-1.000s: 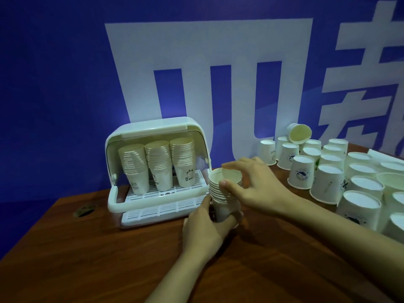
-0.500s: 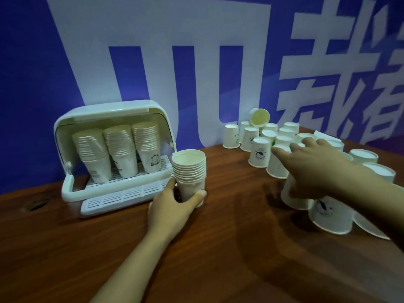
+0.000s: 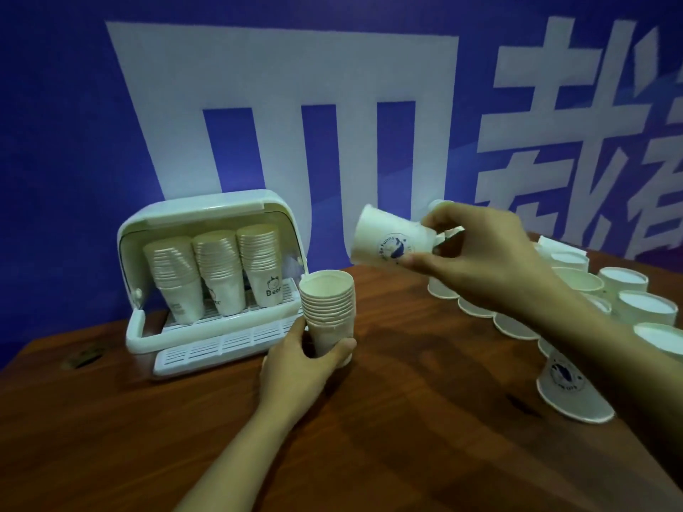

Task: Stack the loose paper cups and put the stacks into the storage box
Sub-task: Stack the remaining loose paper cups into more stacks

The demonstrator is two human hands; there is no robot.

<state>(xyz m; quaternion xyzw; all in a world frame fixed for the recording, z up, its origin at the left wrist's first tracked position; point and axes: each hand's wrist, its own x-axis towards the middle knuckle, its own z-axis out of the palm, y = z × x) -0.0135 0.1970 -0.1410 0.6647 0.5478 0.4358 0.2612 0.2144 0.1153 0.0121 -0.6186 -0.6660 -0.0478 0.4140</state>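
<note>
Lifted cup (image 3: 392,239) now sideways, mouth leftward

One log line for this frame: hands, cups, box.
left hand: holds cup stack | right hand: holds single cup, tilted | storage box: open, three stacks

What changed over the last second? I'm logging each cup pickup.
The right hand left the held stack, reached to the loose cups, took one cup and now carries it tilted toward the stack. The left hand kept its grip on the stack; the storage box and its three stacks are unchanged.
</note>
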